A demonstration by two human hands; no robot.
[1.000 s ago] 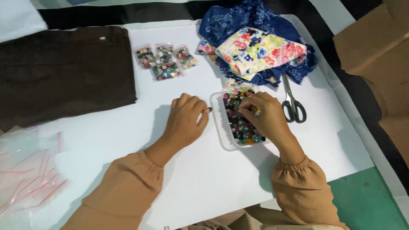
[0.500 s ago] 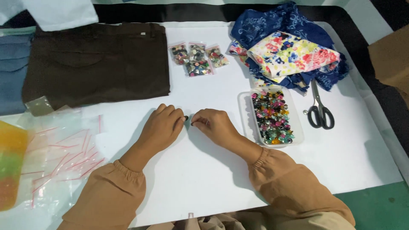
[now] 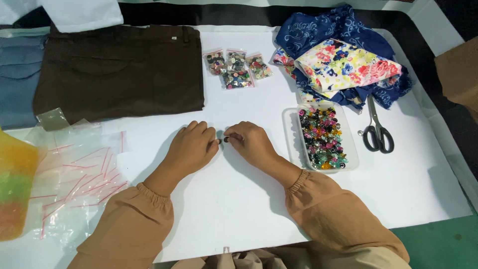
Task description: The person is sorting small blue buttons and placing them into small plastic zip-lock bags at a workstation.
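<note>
Nearest, both tan sleeves with gathered cuffs reach up onto the white sheet (image 3: 239, 209) that covers the table. Just beyond them the left hand (image 3: 191, 148) and right hand (image 3: 251, 144) meet knuckles-up at the middle of the sheet, fingertips almost touching. Pinched between them is a small dark bead (image 3: 222, 140), held just above the paper; it is too small to tell its long axis or which way it points. Left fingers are curled together against it, and right thumb and forefinger are closed on it from the other side.

To the left lies a loose heap of clear plastic zip bags (image 3: 74, 174) with thin red seal strips, crinkled and glossy, and at the far left edge a soft yellow, green and orange bundle (image 3: 15, 189). To the right of the hands sits a clear rectangular plastic tray (image 3: 289, 124), its long axis running away from the person, full of shiny mixed-colour beads. Beside it lie black-handled scissors (image 3: 377, 127), blades pointing away.

Farther off, three small filled zip bags (image 3: 236, 67) lie in a row, each packed with dark and coloured buttons. Left of them dark brown trousers (image 3: 119, 69) lie folded flat, with blue cloth (image 3: 20, 79) beyond. At the far right, floral fabric (image 3: 348, 65) rests on crumpled navy patterned cloth (image 3: 318, 30).
</note>
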